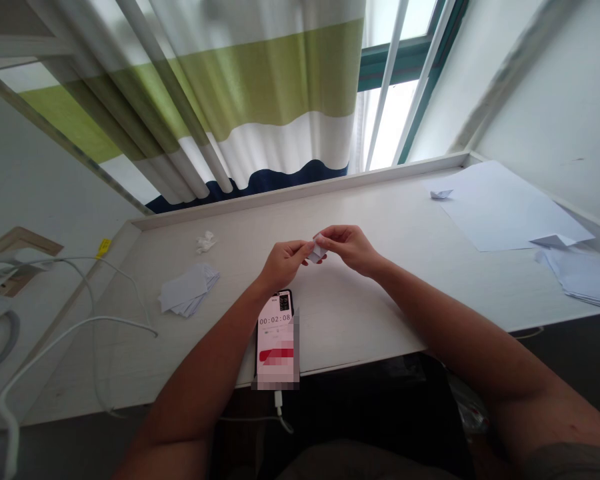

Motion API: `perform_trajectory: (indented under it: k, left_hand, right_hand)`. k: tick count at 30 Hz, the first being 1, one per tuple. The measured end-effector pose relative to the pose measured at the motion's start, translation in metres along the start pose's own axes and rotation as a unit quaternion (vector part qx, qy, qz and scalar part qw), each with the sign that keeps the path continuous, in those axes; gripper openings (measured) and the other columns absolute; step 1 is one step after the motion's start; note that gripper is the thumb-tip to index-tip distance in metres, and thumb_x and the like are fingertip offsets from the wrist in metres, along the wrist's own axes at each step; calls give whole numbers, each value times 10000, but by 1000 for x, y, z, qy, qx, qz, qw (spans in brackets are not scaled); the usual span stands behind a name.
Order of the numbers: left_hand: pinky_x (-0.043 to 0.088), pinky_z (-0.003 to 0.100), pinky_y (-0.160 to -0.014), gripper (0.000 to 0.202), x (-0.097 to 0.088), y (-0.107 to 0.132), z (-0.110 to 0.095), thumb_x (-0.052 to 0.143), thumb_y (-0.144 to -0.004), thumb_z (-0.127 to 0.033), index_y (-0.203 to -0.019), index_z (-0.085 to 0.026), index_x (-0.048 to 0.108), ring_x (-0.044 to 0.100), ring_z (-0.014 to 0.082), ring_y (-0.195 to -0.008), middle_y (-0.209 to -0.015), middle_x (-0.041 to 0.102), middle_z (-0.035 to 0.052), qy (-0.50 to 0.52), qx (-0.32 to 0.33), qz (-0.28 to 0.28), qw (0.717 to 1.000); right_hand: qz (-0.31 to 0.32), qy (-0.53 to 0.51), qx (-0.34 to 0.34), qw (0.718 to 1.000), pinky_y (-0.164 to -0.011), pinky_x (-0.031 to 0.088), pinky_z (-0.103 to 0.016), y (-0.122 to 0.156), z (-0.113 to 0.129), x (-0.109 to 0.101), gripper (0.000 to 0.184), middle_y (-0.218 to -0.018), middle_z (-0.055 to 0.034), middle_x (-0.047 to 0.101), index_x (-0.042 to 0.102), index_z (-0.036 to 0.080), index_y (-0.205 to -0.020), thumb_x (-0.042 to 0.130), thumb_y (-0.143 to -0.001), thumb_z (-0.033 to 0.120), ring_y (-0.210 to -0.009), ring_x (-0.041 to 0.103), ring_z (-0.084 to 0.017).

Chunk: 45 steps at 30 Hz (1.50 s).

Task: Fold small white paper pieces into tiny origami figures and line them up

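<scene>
A small piece of folded white paper (318,253) is held up between both hands, over the middle of the table. My left hand (286,261) pinches its left side between thumb and fingers. On the other side, my right hand (349,247) grips the upper right edge with thumb and fingertips. The fingers cover part of the paper, so its full shape is hidden. Below my left wrist lies a phone (276,340) with a timer on its screen and a charging cable (279,400) plugged in.
On the white table (230,360), a stack of paper pieces (187,290) and a crumpled tissue (207,242) lie left. At right are a folded paper boat (441,195), large white sheets (500,207) and a paper pile (587,273). White cables (80,327) cross the left edge.
</scene>
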<state>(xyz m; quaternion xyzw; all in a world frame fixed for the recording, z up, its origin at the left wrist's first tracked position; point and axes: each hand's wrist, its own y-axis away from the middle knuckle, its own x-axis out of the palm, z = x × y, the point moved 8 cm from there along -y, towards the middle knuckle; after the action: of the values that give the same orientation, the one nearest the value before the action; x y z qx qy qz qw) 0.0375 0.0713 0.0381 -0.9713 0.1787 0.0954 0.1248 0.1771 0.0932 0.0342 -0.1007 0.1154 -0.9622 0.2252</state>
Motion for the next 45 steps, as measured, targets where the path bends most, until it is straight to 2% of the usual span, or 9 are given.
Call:
perform_trajectory:
  k: [4,11,17,24,30,37,42,45]
  left_hand:
    - [568,339,-799,527,2,2,1,638,-1022,-650,-964,-176,861,774,228,-876,-939,861,118,-38,-3,11,999]
    - [603,393,-936,513,8,7,-7,711,-971,-679,-961,-190,866,817,261,-947,-964,863,115,-46,4,39,998]
    - [616,396,-915,500,11,7,-2,685,-1003,-651,-1000,-183,863,820,255,-932,-966,861,121,-17,6,53,998]
    - [623,421,-971,443,14,6,0,746,-981,-601,-997,-178,875,827,274,-982,-988,866,128,6,-3,77,997]
    - [625,446,-988,438,12,8,-5,783,-946,-613,-970,-189,891,829,296,-989,-985,870,121,3,-7,52,999]
    - [623,417,-924,406,10,6,-1,782,-952,-589,-959,-198,891,828,282,-939,-946,867,115,9,-12,36,999]
    - [622,404,-909,425,13,6,0,796,-937,-599,-955,-182,878,823,266,-929,-942,863,123,24,-22,33,999]
    - [630,409,-920,385,18,7,1,848,-905,-558,-932,-174,864,824,260,-930,-942,862,120,51,-33,43,997]
  right_hand:
    - [9,-4,9,1000,-603,569,-314,0,-2,2,465,-735,-41,764,782,151,-861,925,-824,592,-624,683,-154]
    - [26,-16,23,999,-579,562,-313,3,1,6,449,-704,-35,761,758,158,-838,929,-825,573,-606,690,-161]
    - [24,-1,29,999,-527,525,-285,4,2,6,458,-678,-15,736,760,162,-833,920,-823,591,-570,641,-133]
    - [59,-30,23,998,-539,549,-297,5,3,11,398,-695,-45,760,749,145,-799,937,-839,493,-601,702,-163]
    - [62,-22,17,998,-581,578,-309,5,8,10,408,-687,-38,757,744,151,-774,942,-831,504,-613,695,-161]
    - [48,-4,-5,999,-557,537,-295,4,9,10,497,-658,-21,728,735,174,-740,818,-920,629,-559,643,-142]
    - [13,48,-10,999,-556,556,-303,5,8,4,461,-668,-19,733,740,178,-770,867,-871,609,-583,670,-156]
    - [13,54,-10,998,-517,545,-294,7,9,6,449,-632,-10,709,716,183,-770,856,-884,595,-554,666,-154]
